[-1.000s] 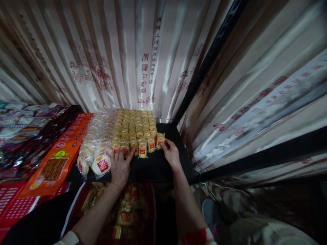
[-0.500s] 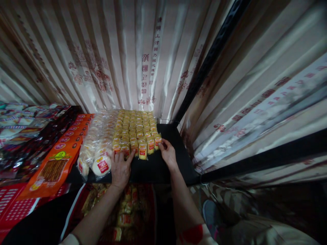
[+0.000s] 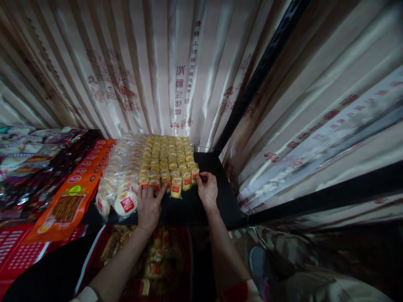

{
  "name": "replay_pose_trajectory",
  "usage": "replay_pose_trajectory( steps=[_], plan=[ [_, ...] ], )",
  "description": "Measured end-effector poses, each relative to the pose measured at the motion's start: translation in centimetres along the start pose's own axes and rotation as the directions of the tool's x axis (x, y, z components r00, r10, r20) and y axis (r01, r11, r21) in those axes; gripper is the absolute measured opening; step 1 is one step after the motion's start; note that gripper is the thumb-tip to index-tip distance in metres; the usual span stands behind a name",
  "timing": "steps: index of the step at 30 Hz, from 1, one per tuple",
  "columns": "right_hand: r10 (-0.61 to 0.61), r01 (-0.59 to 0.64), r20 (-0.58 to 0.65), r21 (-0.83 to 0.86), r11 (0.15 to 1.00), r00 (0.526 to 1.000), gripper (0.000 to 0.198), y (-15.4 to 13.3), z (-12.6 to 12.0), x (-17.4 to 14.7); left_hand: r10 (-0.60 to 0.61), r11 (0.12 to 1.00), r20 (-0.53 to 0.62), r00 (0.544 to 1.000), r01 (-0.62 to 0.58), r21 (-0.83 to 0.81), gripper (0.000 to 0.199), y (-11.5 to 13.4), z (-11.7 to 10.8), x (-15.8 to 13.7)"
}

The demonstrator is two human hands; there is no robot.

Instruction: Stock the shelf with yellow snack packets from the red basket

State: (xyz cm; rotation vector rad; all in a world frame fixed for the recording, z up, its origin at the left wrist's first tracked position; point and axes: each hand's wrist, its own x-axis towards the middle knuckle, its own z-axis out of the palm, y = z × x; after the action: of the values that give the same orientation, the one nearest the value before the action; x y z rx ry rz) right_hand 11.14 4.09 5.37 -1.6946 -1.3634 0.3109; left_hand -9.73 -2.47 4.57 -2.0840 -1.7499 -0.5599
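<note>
While the small yellow packets [image 3: 172,153] stand in close rows on the black surface [image 3: 185,212], probably to prop one another, my left hand [image 3: 149,208] rests half open, fingertips against the front row, seemingly steadying it. My right hand [image 3: 199,173], thumb and forefinger slightly parted, meets that row's right end; whether it grips a packet, I cannot tell. Leftward lie white round cakes [image 3: 125,203], then an orange bag [image 3: 67,205]; behind hangs a pleated curtain [image 3: 154,63].

Pale, pleated curtains [image 3: 157,63], printed with reddish characters and flowers, are dimly lit. They are divided by a dark post [image 3: 258,76] at the far right corner of the black tabletop [image 3: 228,201] and crossed by a dark rail [image 3: 330,195].
</note>
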Motion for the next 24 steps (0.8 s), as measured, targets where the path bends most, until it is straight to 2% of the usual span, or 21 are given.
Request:
replay_pose_trajectory(
  steps=[3, 8, 14, 24],
  plan=[
    [0.003, -0.003, 0.007, 0.009, 1.000, 1.000, 0.018, 0.0, 0.0, -0.2, -0.003, 1.000, 0.006, 1.000, 0.003, -0.005, 0.051, 0.0, 0.0, 0.0],
    [0.043, -0.063, 0.148, 0.134, 0.989, 0.988, 0.019, 0.8, 0.8, -0.4, -0.007, 1.000, 0.018, 1.000, 0.007, -0.008, 0.051, 0.1, -0.2, 0.0],
    [0.046, -0.087, 0.165, 0.251, 0.964, 0.985, 0.020, 1.2, 1.2, -0.3, -0.013, 1.000, 0.025, 1.000, 0.013, -0.005, 0.053, 0.1, -0.3, 0.0],
    [-0.024, -0.041, 0.206, 0.306, 0.951, 0.978, 0.022, 0.9, 1.1, -0.4, -0.014, 1.000, 0.013, 1.000, 0.014, -0.010, 0.049, 0.0, 0.0, 0.0]
  ],
)
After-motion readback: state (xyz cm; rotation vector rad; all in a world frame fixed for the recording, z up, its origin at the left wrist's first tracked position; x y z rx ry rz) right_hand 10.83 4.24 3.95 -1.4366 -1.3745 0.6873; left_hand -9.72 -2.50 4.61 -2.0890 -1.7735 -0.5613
